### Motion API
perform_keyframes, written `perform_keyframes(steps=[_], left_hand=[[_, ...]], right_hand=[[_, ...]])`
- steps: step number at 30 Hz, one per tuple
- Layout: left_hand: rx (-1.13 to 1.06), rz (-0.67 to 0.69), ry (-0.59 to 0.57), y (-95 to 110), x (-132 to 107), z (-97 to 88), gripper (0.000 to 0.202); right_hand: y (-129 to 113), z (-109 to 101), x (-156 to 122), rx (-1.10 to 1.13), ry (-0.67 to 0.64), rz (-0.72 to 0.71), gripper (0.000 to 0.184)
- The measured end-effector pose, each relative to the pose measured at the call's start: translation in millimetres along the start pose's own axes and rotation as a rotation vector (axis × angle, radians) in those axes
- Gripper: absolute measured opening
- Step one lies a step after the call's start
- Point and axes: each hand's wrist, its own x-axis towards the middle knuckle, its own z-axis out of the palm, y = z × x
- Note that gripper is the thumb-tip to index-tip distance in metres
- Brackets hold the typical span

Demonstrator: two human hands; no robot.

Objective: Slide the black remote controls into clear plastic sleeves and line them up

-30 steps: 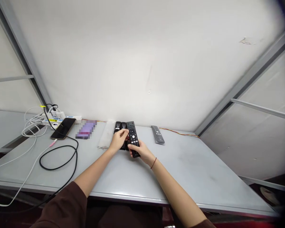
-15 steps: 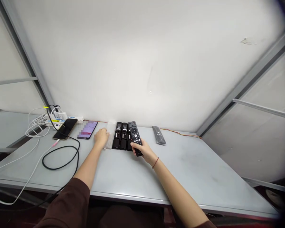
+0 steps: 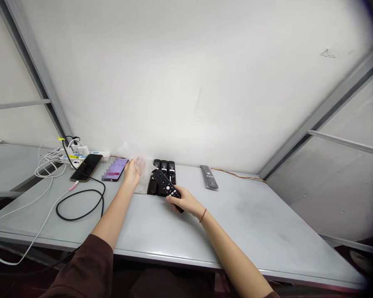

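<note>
My right hand (image 3: 185, 200) is wrapped round the lower end of a black remote control (image 3: 166, 186), buttons up, its far end tilted left toward the plastic. In my left hand (image 3: 133, 171) is a clear plastic bag (image 3: 146, 165), raised off the table at its upper part. The bag's mouth lies close to the remote's tip; whether they touch I cannot tell. More plastic (image 3: 142, 187) lies flat below it. Behind the held remote, several black remotes (image 3: 164, 166) lie side by side, back up with open battery bays, partly hidden.
A remote in a clear sleeve (image 3: 209, 178) lies to the right, by thin coloured wires (image 3: 239, 176). On the left are two phones (image 3: 86, 167), a power strip (image 3: 101, 154), white cables (image 3: 48, 165) and a looped black cable (image 3: 81, 190). A wall (image 3: 186, 103) stands behind the table (image 3: 236, 231).
My left hand has lifted a plastic bag from the table. My right hand has swung the remote's far end to the left, toward the bag, uncovering the rightmost remote of the row.
</note>
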Motion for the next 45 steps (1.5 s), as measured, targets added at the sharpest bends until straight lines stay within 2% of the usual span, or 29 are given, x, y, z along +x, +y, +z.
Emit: perform_keyframes(steps=[5, 11, 20, 29, 34, 37, 45], left_hand=[[-0.033, -0.014, 0.009, -1, -5, 3.4, 0.013], [-0.044, -0.044, 0.006, -2, -3, 3.5, 0.017], [-0.052, -0.015, -0.047, -9, -2, -1.6, 0.013], [-0.039, -0.008, -0.139, -13, -14, 3.2, 0.009], [0.0, -0.057, -0.18, -21, -22, 6.5, 0.017], [0.008, -0.08, -0.206, -28, -30, 9.6, 0.02], [0.055, -0.15, -0.248, -56, -60, 13.6, 0.023]], right_hand=[[-1, -1, 0, 0.012, 0.0, -0.006, 0.019], [2, -7, 2, -0.06, 0.107, -0.019, 0.017], [-5, 0, -3, 0.068, -0.026, 0.036, 0.022], [-5, 1, -3, 0.108, -0.033, 0.067, 0.025], [-3, 1, -1, 0.11, -0.031, 0.079, 0.027], [-1, 3, 1, 0.112, 0.009, 0.06, 0.031], [-2, 10, 5, 0.162, 0.226, 0.02, 0.039]])
